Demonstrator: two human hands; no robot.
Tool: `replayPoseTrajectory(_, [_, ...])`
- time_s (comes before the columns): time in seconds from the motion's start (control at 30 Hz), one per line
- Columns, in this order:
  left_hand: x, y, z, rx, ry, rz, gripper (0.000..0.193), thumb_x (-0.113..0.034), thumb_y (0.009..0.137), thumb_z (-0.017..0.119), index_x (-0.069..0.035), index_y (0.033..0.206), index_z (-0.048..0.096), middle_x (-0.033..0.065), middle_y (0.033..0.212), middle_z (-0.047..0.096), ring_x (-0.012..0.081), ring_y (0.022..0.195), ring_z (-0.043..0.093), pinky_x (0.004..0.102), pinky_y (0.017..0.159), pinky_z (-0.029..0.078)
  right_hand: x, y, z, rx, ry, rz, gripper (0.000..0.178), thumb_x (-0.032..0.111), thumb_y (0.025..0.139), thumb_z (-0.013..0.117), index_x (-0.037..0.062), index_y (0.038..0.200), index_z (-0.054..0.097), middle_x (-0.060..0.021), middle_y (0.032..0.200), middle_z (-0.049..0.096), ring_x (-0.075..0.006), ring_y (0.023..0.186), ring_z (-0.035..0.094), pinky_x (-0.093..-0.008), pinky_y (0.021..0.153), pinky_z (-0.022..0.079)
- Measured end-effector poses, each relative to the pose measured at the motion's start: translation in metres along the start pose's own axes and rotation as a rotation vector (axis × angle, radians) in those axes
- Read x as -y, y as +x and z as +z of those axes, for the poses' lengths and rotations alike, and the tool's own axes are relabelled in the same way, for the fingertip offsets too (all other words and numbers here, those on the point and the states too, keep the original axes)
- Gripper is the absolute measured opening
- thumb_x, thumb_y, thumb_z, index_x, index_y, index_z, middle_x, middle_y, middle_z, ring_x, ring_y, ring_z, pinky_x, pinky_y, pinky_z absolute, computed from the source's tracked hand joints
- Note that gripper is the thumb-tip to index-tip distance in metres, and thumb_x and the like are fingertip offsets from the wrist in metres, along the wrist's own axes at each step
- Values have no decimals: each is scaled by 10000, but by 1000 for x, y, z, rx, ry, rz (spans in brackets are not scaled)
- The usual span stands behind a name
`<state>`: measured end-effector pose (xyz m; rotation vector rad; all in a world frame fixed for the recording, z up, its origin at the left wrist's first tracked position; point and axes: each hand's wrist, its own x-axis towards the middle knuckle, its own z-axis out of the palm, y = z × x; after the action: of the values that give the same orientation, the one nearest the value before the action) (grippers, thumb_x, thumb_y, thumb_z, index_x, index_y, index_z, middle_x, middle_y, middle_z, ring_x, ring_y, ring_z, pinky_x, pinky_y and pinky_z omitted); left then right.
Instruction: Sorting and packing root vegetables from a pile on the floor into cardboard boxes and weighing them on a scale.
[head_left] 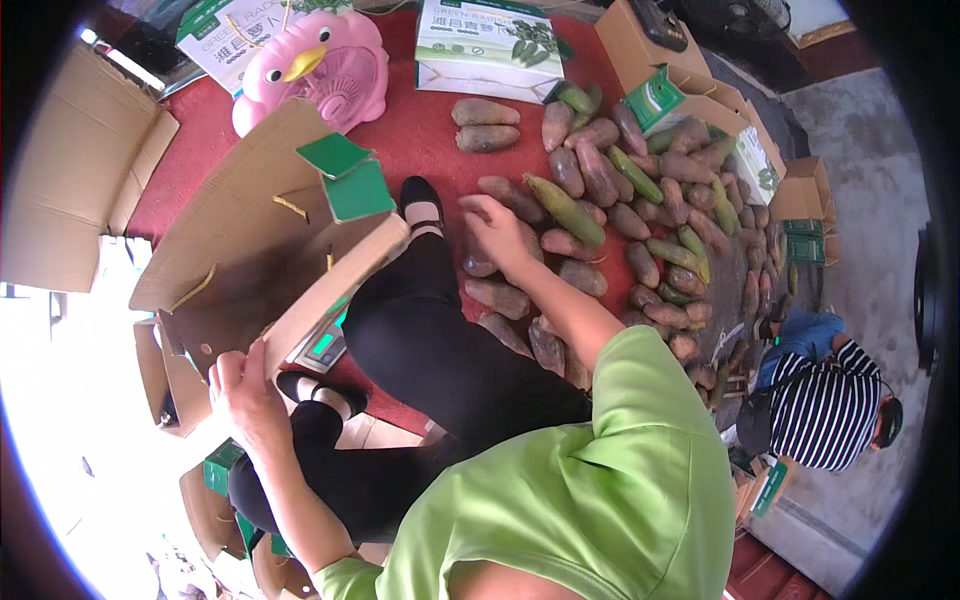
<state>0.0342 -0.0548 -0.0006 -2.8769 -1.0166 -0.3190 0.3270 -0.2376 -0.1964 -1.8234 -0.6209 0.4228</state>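
Observation:
My left hand grips the near edge of an open cardboard box, thumb and fingers closed at its flap. The box has green flaps and yellow cord handles and stands tilted in view, beside a scale whose lit green display shows below it. My right hand reaches over the left edge of a radish pile, fingers apart and slightly bent, above a plastic-wrapped radish. Whether the fingertips touch it I cannot tell. Close by lies a long green radish among brownish-pink ones.
A pink bird-shaped fan and a white carton stand at the back on the red carpet. Two radishes lie apart from the pile. Further right, a person in a striped top bends beside more cartons.

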Motion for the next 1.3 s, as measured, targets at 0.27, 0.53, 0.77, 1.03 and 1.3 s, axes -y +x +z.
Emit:
replayPoseTrajectory(0.27, [11, -12, -1, -67, 26, -69, 308, 44, 671, 576, -44, 955, 659, 116, 799, 522, 299, 790, 529, 401, 694, 426, -80, -19, -103, -173, -513, 147, 256, 127, 736, 653, 32, 971, 617, -153, 943, 611, -312, 896, 584, -379, 806, 458])
replayPoseTrajectory(0.53, [5, -19, -2, -21, 5, -99, 296, 30, 689, 593, -35, 971, 654, 109, 787, 509, 282, 776, 519, 398, 698, 423, -89, -7, -167, -147, -990, 436, 466, 256, 675, 725, 106, 1089, 570, -74, 1096, 554, -285, 1080, 481, -450, 858, 439])
replayPoseTrajectory(0.77, [-6, -14, -7, 20, -36, -167, 495, 97, 604, 581, -73, 1066, 637, 82, 801, 468, 263, 801, 501, 390, 725, 429, -81, 19, -156, 53, -1140, 508, 665, 366, 603, 772, 164, 1179, 510, -50, 1198, 501, -249, 1156, 436, -500, 906, 385])
replayPoseTrajectory(1.03, [-11, -5, -5, 34, -57, -83, 467, 100, 585, 574, -64, 1015, 656, 89, 787, 455, 274, 785, 484, 400, 715, 417, -85, 39, -136, 163, -1289, 533, 666, 366, 608, 780, 153, 1167, 486, -30, 1189, 503, -227, 1150, 442, -511, 905, 371])
replayPoseTrajectory(1.3, [-15, -6, -11, 64, -21, -160, 445, 91, 595, 551, -68, 995, 661, 96, 794, 486, 281, 793, 496, 385, 736, 416, -91, 36, -121, 162, -1372, 529, 574, 312, 632, 761, 143, 1112, 495, -39, 1141, 534, -230, 1123, 478, -499, 894, 382])
